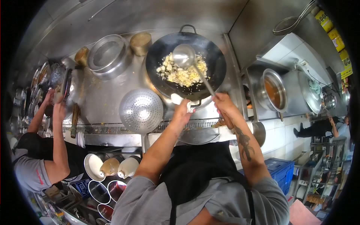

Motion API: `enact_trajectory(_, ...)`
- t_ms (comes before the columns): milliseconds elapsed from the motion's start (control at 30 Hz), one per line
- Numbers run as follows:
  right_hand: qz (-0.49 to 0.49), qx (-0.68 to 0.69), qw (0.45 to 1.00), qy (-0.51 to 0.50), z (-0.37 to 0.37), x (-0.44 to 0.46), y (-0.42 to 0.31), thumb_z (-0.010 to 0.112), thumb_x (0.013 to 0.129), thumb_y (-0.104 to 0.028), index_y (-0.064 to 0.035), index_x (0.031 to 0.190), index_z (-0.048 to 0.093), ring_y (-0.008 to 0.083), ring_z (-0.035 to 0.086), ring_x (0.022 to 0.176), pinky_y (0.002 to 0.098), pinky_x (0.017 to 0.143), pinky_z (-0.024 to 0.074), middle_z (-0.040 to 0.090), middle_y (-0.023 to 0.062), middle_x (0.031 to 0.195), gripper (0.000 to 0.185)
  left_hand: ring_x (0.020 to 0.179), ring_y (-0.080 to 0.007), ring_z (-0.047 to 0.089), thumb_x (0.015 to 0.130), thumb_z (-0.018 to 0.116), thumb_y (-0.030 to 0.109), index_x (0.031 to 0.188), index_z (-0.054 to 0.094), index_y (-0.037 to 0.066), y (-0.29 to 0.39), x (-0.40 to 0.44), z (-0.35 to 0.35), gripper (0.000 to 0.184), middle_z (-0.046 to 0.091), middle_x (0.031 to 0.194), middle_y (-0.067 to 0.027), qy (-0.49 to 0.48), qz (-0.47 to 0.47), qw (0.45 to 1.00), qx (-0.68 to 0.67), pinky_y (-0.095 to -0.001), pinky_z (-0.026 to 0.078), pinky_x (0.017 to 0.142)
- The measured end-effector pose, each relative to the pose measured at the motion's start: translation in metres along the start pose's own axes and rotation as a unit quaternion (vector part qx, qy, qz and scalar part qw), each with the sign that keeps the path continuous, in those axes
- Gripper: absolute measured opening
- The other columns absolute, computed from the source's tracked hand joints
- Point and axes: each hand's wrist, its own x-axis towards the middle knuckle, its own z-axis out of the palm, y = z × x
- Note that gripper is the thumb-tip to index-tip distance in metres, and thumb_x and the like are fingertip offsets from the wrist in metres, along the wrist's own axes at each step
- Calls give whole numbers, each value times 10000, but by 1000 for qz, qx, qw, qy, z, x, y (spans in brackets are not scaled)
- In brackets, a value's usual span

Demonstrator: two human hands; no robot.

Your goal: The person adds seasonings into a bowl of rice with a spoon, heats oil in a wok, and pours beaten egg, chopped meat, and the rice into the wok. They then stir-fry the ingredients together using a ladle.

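A black wok [215, 56] sits on the stove, holding loose yellow and white food [183, 76] in small bits. My left hand [182, 109] is closed on a white cloth [176, 99] at the wok's near rim, beside its near handle. With my right hand [225, 104] I grip the long handle of a ladle [183, 56], whose round bowl is over the food at the middle of the wok. A perforated metal strainer [141, 111] lies left of my left hand, at the stove's front edge.
A co-worker [35, 168] stands at the left, both hands raised over the counter. Metal basins [108, 56] sit back left. At right are a pot of brown liquid [273, 90] and a blue crate [279, 172]. Containers [93, 166] stand below left; another person [322, 128] is far right.
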Motion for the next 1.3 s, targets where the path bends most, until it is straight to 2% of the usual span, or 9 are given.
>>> enact_trajectory(33,-43,-146,986,71,-5,4,-1,558,900,-211,15,1064,576,240,624,549,369,518,508,616,163,731,280,743,-202,584,848,561,152,941,549,59,0,-3,0,132,590,841,-92,-3,-1,1000,0,-341,477,532)
enact_trajectory(167,-144,-252,930,225,-16,-3,-13,547,876,-182,4,1146,559,457,567,1009,489,887,454,618,295,1014,329,704,-196,575,846,565,152,938,554,73,5,-8,6,121,591,813,-74,13,-21,1000,2,-342,470,530)
enact_trajectory(267,-141,-278,930,192,-3,35,0,561,899,-177,4,1246,512,385,642,769,429,717,511,638,277,936,395,691,-196,572,850,571,158,930,551,91,7,-3,0,106,590,809,-62,-4,-44,999,-4,-350,470,538)
enact_trajectory(633,-95,-548,831,15,-77,-117,-25,520,892,-180,2,1322,425,371,655,783,486,686,513,654,225,826,476,704,-193,575,902,521,168,916,537,106,3,0,-2,66,583,822,-49,28,-56,998,-9,-334,495,571)
enact_trajectory(800,-205,-533,818,70,-91,-104,-17,524,888,-155,13,1291,472,383,640,735,480,662,504,635,234,777,441,741,-197,568,930,484,174,984,521,131,-3,-158,54,79,580,862,-62,13,-78,996,-29,-325,476,545)
enact_trajectory(1000,-169,-449,872,-95,-126,-176,-67,595,884,-140,1,1318,475,361,648,801,413,720,504,645,245,916,471,706,-192,562,939,477,196,986,526,125,-16,-124,37,99,587,832,-60,-17,-48,997,-60,-314,478,539)
enact_trajectory(1033,-337,-424,834,-105,-151,-169,-38,598,895,-153,-17,1338,465,325,651,796,375,728,499,659,216,929,483,687,-186,561,941,478,209,997,535,137,-15,-128,42,107,594,839,-54,-18,-45,998,-47,-312,479,538)
enact_trajectory(1133,-220,-403,871,-177,-174,-163,-44,592,902,-160,-24,1335,473,320,644,780,363,735,501,668,197,929,469,662,-178,560,924,510,195,941,528,134,-10,-152,60,67,586,786,-33,55,-51,995,-61,-307,471,513)
enact_trajectory(1300,-220,-509,832,23,-126,-96,-22,580,895,-167,8,1273,492,374,630,742,451,668,490,634,232,846,425,675,-202,571,862,538,156,914,532,109,-60,-83,-8,71,577,773,-70,6,-21,998,-61,-323,480,527)
